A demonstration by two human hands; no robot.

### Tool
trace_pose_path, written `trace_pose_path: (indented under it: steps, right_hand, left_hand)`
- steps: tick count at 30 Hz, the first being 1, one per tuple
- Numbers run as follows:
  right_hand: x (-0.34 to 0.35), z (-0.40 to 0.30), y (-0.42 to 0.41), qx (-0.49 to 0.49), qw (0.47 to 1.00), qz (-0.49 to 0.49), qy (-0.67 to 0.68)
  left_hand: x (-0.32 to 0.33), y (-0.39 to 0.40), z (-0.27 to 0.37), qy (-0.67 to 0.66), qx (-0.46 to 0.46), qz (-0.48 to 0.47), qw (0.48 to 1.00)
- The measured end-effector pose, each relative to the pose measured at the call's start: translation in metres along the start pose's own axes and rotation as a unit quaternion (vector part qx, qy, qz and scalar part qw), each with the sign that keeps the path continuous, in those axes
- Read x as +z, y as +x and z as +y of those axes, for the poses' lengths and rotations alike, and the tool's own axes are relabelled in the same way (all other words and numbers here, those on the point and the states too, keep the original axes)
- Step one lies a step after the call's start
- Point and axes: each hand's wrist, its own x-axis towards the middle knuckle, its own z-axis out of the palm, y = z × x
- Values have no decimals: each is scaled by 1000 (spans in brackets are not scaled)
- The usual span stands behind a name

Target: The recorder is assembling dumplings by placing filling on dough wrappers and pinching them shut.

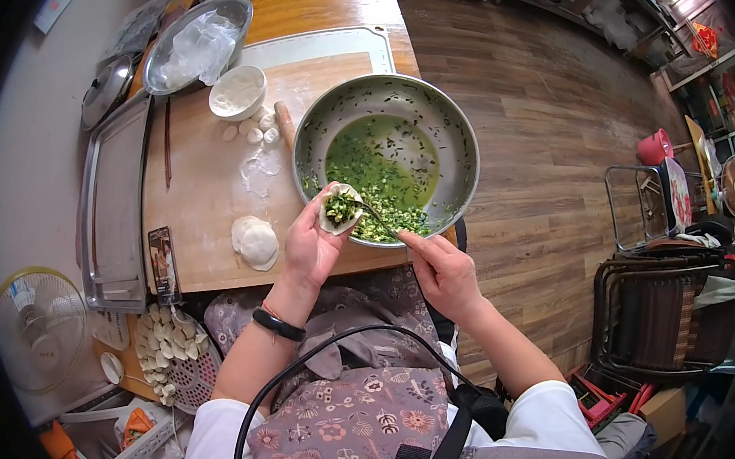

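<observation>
On my left hand (316, 241) rests a round dough wrapper (341, 209) heaped with chopped green filling, held over the near rim of a large metal bowl (463, 127). My right hand (445, 271) grips a thin metal utensil (378, 217), whose tip touches the filling in the wrapper. Green liquid and more chopped greens (394, 222) lie in the bowl. Left of my hands, a stack of dough wrappers (255, 243) sits on the wooden board (200, 216). Small dough pieces (255, 135) and a rolling pin (283, 122) lie farther back, beside a white bowl of flour (238, 93).
A perforated tray of dumplings (191, 377) stands at the lower left, near a fan (39, 333). A phone (164, 265), chopsticks (168, 142) and a clear-lidded tray (116, 210) line the board's left side. Behind is a metal basin (239, 12) with a plastic bag. Folded chairs (646, 310) stand right.
</observation>
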Motion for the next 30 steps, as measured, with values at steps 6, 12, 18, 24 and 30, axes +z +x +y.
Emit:
trace_pose_path:
  steps: [6,12,18,24,30]
  right_hand:
    - [6,-3,2,15,998,-28,-51]
    - [11,-9,1,9,1000,-24,-12]
    - [17,6,5,50,994,-9,-96]
    - [11,3,15,29,965,-76,-249]
    - [8,-19,12,-6,995,-15,-97]
  left_hand:
    - [-1,-9,0,16,15,11,1000]
    - [-5,-17,5,28,28,27,999]
    - [-9,-18,5,30,33,24,999]
    - [-8,-18,9,-2,20,23,1000]
    - [-8,-14,5,15,32,26,999]
